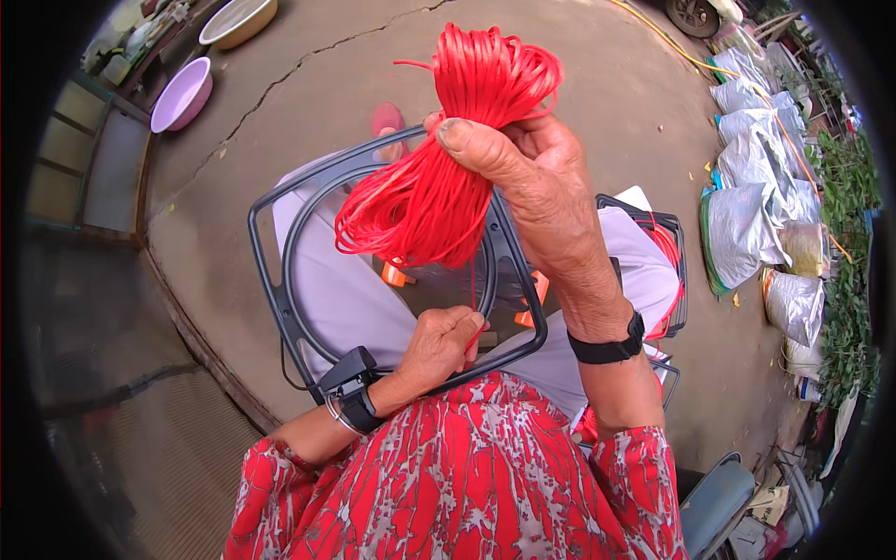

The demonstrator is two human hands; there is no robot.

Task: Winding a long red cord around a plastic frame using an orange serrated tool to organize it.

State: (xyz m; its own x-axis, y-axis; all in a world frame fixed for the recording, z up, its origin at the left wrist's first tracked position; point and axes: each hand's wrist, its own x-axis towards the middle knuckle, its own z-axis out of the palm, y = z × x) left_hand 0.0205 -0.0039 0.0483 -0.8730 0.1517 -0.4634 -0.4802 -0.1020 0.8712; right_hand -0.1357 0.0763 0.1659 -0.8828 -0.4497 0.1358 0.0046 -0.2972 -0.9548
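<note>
In my raised right hand (523, 173), a thick hank of red cord (411, 215) is gripped at its narrow middle. Its looped ends fan out above and below my fingers. A dark grey frame, roughly square with rounded corners and a round ring inside (511, 250), rests across my lap under the hank. At the frame's near side my left hand (443, 338) is closed, pinching a strand of red cord between thumb and fingers. A thin red strand runs up from that hand toward the hank.
Beside my right knee stands another dark frame wound with red cord (668, 245). Filled white sacks (742, 229) line the right edge near green plants (845, 187). A purple basin (182, 95) and a cream basin (238, 22) lie far left. Orange pieces (534, 301) show below the frame.
</note>
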